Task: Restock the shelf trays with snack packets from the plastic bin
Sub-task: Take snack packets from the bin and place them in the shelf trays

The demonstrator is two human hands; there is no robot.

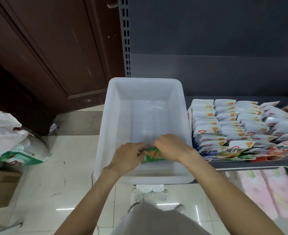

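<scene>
A translucent white plastic bin point(145, 92) stands on the shelf in front of me, its bottom bare apart from green snack packets point(152, 155) at its near end. My left hand point(127, 158) and my right hand point(171, 146) are both inside the bin, fingers closed around those packets from either side. To the right of the bin, shelf trays point(241, 126) hold several rows of white, blue and red snack packets standing on edge.
A dark wooden door point(46, 48) and the grey shelf upright point(126, 36) rise behind the bin. White sacks point(12, 141) and a cardboard box point(1, 187) lie on the tiled floor at left. Pink packs point(266, 189) fill the lower shelf at right.
</scene>
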